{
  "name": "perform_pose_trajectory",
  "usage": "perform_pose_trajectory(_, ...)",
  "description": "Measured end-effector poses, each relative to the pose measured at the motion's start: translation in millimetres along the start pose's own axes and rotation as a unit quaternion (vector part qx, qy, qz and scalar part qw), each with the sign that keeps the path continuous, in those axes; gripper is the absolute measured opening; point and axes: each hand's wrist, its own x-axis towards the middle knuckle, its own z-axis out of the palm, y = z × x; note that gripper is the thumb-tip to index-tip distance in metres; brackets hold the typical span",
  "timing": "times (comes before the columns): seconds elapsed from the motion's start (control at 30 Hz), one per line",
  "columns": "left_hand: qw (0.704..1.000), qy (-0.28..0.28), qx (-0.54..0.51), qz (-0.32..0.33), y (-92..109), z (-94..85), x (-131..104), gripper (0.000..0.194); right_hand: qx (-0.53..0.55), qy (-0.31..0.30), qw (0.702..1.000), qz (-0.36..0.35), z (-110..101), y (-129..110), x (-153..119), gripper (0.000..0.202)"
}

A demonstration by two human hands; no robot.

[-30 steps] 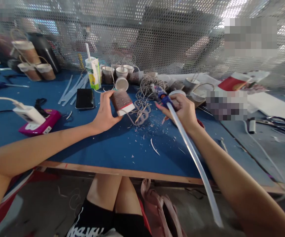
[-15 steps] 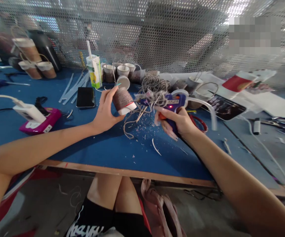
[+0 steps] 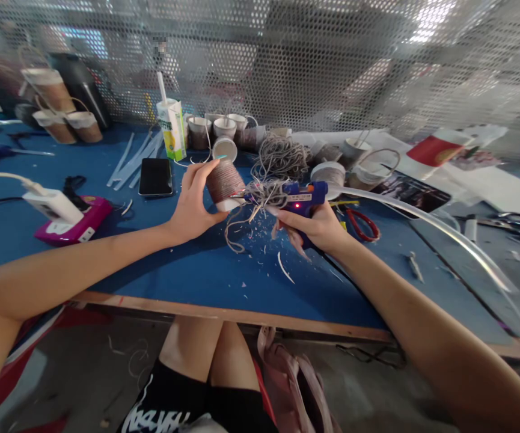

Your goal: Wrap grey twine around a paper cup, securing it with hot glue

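Note:
Between thumb and fingers, my left hand (image 3: 193, 201) grips a tilted paper cup (image 3: 223, 182) wrapped in brown twine, its white rim end toward the lower right. My right hand (image 3: 316, 227) is closed around the handle of a blue hot glue gun (image 3: 305, 196) with a small red light lit. The gun's nozzle points left and meets the cup's side near the rim; whether it touches I cannot tell. Grey strands cling around the front of the gun. A long clear glue stick (image 3: 426, 213) curves out of its back. A loose twine end (image 3: 234, 240) hangs below the cup.
Behind my hands lie a twine heap (image 3: 282, 155) and several wrapped cups (image 3: 200, 133). A drink carton (image 3: 172, 131), black phone (image 3: 156, 178) and magenta power strip (image 3: 77, 221) stand left. Red-handled scissors (image 3: 362, 225) lie right. White scraps (image 3: 285, 268) litter the blue table (image 3: 223, 282).
My right hand has brought the glue gun left, its nozzle now at the cup. The clear glue stick behind it now stretches far to the right. My left hand and the cup have barely moved.

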Motion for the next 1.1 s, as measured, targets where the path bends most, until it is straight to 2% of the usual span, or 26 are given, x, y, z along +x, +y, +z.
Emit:
perform_pose_trajectory(0.33, 1.0, -0.002, -0.009, -0.01, -1, -0.1, 0, 0.083, -0.031, 0.002, 1.0, 0.001, 2, 1, -1, 0.04)
perform_pose_trajectory(0.77, 0.999, -0.02, -0.042, -0.026, 0, -2.7, 0, 0.08, -0.057, 0.05, 0.997, -0.013, -6, 7, 2, 0.048)
perform_pose_trajectory(1.1, 0.998, 0.0, -0.061, -0.02, -1, -1.0, -1, 0.082, -0.053, 0.069, 0.996, 0.01, -11, 10, 5, 0.047)
